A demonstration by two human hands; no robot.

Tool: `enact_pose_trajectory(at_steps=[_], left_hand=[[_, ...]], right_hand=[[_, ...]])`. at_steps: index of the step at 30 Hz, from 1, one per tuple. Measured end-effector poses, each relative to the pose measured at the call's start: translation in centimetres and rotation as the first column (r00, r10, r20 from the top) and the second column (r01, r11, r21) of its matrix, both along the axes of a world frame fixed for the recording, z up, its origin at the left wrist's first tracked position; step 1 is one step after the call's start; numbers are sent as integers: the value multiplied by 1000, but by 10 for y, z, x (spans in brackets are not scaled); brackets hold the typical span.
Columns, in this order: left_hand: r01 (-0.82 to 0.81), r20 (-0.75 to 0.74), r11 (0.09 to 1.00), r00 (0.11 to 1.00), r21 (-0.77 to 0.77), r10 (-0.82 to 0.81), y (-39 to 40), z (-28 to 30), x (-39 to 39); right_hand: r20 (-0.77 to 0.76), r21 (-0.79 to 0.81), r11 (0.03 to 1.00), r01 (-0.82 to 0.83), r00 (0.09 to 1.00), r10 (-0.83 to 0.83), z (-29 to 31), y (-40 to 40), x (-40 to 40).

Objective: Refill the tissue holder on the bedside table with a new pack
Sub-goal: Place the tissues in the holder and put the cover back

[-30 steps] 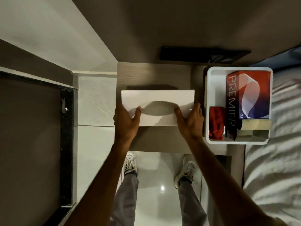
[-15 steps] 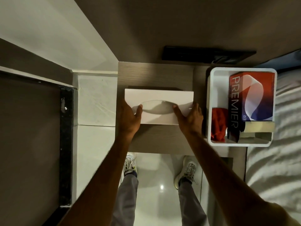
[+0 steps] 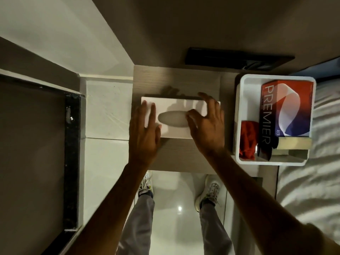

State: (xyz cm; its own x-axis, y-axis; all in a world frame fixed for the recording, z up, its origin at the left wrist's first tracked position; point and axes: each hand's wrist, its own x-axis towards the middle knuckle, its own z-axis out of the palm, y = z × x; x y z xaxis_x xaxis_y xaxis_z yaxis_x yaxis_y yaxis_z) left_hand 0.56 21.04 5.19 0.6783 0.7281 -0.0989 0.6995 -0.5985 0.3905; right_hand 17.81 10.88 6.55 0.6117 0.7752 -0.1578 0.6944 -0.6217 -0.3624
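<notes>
White rectangular tissue holder [image 3: 176, 107] flat on the wooden bedside table [image 3: 176, 80], oval slot up and empty, red-and-blue PREMIER tissue pack [image 3: 287, 107] in a white bin [image 3: 239, 116] to its right

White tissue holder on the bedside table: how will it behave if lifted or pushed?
The white tissue holder looks like a rigid flat-sided box, so probably stiff, not floppy. Its oval slot shows no tissue, so it is likely light. Lying low and flat on the bedside table, it should slide rather than tip or roll.
</notes>
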Motion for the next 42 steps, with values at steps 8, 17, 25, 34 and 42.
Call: enact_pose_trajectory(at_steps=[8, 17, 25, 34, 42], left_hand=[[19, -267, 988, 962, -155, -60, -1, -4, 1], [23, -350, 982, 933, -186, -88, -1, 0, 6], [30, -317, 985, 945, -171, -84, 0, -1, 5], [40, -154, 983, 986, -177, -68, 1, -5, -3], [57, -89, 986, 993, -156, -72, -2, -3, -14]], right_hand=[[-56, -172, 965, -201, 979, 194, -17, 35, 3], [35, -146, 949, -279, 957, 287, -5, 29, 5], [1, -41, 988, -146, 989, 146, 31, 22, 13], [-54, -15, 990, -138, 989, 137, 37, 19, 10], [-73, 32, 983, 179, 982, -176, 28, -28, -2]])
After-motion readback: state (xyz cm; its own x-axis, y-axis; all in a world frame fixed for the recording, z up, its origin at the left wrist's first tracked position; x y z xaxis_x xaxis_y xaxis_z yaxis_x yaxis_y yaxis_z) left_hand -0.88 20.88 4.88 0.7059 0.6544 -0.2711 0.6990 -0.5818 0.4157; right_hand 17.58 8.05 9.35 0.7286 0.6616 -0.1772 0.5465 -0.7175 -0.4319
